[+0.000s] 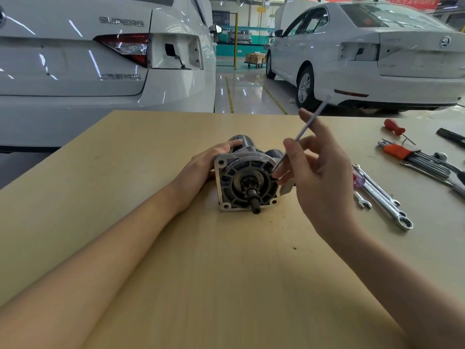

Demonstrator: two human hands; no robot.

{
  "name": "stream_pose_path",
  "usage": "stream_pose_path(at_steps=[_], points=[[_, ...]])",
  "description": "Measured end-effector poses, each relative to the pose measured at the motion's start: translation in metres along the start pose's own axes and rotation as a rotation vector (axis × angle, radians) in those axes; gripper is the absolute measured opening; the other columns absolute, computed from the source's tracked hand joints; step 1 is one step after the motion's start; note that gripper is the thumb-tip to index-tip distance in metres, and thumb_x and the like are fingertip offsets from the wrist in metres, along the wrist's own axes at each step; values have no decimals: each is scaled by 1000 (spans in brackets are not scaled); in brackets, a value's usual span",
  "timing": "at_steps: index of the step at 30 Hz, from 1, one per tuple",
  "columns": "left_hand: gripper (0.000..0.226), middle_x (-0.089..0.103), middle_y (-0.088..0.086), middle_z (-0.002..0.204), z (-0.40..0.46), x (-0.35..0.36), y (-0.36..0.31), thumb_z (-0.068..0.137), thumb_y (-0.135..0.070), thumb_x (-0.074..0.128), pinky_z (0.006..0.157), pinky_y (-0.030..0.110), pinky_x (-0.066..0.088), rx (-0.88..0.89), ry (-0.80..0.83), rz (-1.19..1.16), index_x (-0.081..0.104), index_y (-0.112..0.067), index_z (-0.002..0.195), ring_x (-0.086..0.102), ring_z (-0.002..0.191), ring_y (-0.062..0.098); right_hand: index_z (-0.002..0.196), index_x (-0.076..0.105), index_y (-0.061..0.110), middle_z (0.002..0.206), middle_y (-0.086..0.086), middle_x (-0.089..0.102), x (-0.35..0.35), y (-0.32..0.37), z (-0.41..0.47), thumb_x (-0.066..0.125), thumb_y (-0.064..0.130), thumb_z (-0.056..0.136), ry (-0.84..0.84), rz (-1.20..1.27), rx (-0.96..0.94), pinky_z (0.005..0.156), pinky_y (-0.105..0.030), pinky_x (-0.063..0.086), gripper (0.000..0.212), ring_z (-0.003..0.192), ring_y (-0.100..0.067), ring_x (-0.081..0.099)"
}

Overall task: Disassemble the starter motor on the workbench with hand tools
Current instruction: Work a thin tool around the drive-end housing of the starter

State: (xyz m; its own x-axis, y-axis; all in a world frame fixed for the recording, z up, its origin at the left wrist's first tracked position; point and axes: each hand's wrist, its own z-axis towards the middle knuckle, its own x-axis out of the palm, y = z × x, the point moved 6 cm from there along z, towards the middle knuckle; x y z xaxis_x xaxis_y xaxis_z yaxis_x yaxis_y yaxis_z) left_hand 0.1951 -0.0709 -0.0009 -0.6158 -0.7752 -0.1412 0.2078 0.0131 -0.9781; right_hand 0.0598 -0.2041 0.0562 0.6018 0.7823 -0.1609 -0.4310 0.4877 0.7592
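I see two white cars, one (105, 61) at the far left and another (382, 56) at the far right, parked beyond the wooden desk (151, 222). The starter motor (247, 180) lies on its side near the desk's middle, its flanged nose and shaft end facing me. My left hand (206, 162) rests against the motor's left side, fingers curled over the housing, so that grip is closed on the motor. My right hand (319, 177) pinches a thin metal rod-like tool (302, 133) between thumb and fingers, its lower tip at the flange's upper right edge. To the right lie combination wrenches (382, 197), a hex key set in an orange holder (412, 157), and a red-handled screwdriver (395, 128).
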Motion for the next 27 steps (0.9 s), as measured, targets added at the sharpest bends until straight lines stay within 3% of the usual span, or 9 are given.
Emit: stream_pose_path(at_steps=[2, 5, 7, 12, 15, 18, 22, 27], points=[[39, 63, -12, 127, 0, -1, 0, 88, -48, 41, 110, 45, 36, 6, -8, -3, 65, -42, 118, 55, 122, 10, 143, 37, 22, 71, 7, 57, 3, 4, 3, 56, 8, 95, 37, -143, -157, 54, -40, 55, 53, 58, -17, 63], [39, 63, -12, 127, 0, 0, -1, 88, -45, 41, 110, 46, 36, 9, -23, 0, 65, -41, 118, 55, 122, 11, 143, 38, 5, 75, -6, 59, 9, 10, 1, 56, 8, 92, 99, -324, -367, 56, -43, 52, 54, 61, -26, 59], [42, 62, -10, 129, -1, 0, -2, 89, -44, 40, 110, 46, 36, 18, -21, 4, 63, -36, 123, 55, 123, 12, 139, 45, 3, 77, -10, 59, 12, 12, -2, 57, 7, 91, 152, -358, -429, 56, -45, 51, 49, 61, -28, 56], [48, 62, -2, 130, -2, 2, -2, 90, -44, 39, 110, 47, 37, 9, -12, 18, 58, -28, 130, 55, 123, 17, 124, 62, 6, 81, -7, 59, 15, 14, -5, 63, 1, 89, 260, -422, -512, 53, -39, 48, 36, 63, -18, 52], [41, 62, 2, 130, -2, 0, -2, 96, -37, 41, 109, 48, 37, 6, -28, -13, 58, -24, 130, 55, 123, 19, 121, 66, 12, 84, -10, 58, 21, 15, -9, 59, -3, 88, 371, -478, -553, 52, -40, 49, 37, 68, -23, 55], [43, 63, 1, 129, -2, 0, -2, 90, -39, 43, 109, 47, 39, 5, -35, -15, 60, -26, 127, 56, 122, 19, 110, 73, 13, 87, -11, 56, 28, 15, -16, 60, -10, 82, 480, -607, -615, 56, -39, 50, 39, 77, -26, 53], [40, 66, -5, 124, -3, 1, -3, 86, -42, 43, 107, 46, 41, 16, -43, -21, 64, -35, 118, 59, 118, 14, 106, 74, 12, 91, -9, 57, 29, 17, -19, 64, -10, 77, 528, -699, -626, 56, -40, 51, 37, 80, -28, 54], [41, 65, -5, 125, -3, 0, -4, 86, -42, 42, 108, 44, 40, 22, -46, -10, 63, -33, 120, 58, 119, 13, 103, 70, 5, 94, -12, 59, 34, 19, -22, 63, -13, 74, 530, -789, -653, 64, -38, 51, 35, 84, -31, 56]])
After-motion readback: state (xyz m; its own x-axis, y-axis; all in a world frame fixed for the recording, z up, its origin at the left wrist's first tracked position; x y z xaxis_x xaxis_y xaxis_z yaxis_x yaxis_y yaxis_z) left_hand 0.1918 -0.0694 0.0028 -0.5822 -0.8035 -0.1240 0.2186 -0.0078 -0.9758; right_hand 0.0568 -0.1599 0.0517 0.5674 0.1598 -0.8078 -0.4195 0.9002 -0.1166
